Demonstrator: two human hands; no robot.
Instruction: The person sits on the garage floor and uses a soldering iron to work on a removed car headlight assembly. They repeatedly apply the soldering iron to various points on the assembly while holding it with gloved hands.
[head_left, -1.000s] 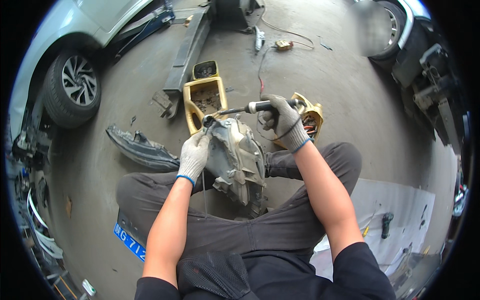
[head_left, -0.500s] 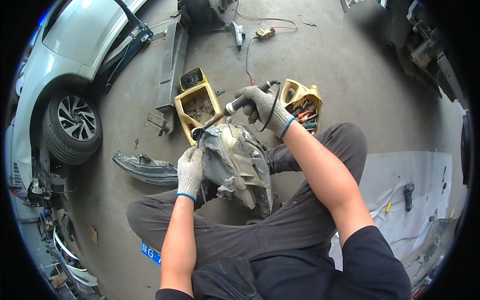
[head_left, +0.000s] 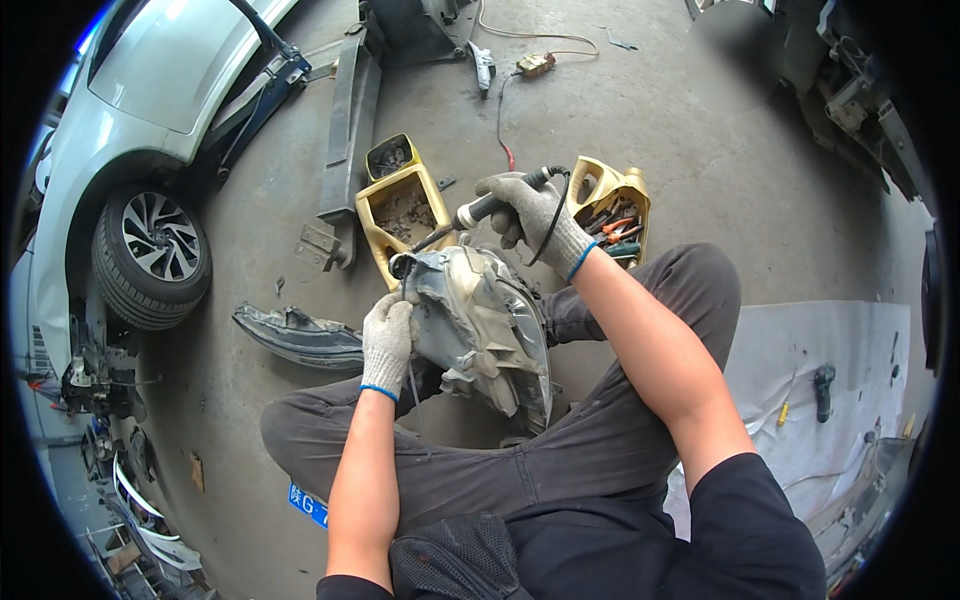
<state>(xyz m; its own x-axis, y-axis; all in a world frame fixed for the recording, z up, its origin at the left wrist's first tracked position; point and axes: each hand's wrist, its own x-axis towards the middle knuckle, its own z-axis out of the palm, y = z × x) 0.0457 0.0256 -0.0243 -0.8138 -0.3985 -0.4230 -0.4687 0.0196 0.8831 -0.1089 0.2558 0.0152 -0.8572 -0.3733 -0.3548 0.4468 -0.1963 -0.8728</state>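
My gloved right hand [head_left: 536, 214] is closed round the dark handle of a corded soldering iron [head_left: 470, 214]. The iron slants down to the left, its tip at the upper left corner of a car headlight housing [head_left: 462, 318]. Between my bent legs rests this dusty grey housing, its clear lens side toward the right. My gloved left hand [head_left: 387, 338] is beside the housing's left edge, fingers pinched on a thin grey strip [head_left: 416, 400] that hangs down below the hand and meets the iron's tip above. Contact at the tip is too small to make out.
Cut-open yellow jugs hold scraps [head_left: 403, 214] and hand tools [head_left: 617, 226]. A dark trim piece [head_left: 297, 338] lies left. A white car [head_left: 160, 80] with its wheel [head_left: 153, 257] stands far left. A cable with a yellow box [head_left: 535, 65] runs ahead. A white sheet [head_left: 790, 370] bears a screwdriver and power tool.
The whole view has shifted slightly. Both hands keep their holds, with the iron still at the housing's corner. More of the thin strip shows below my left hand.
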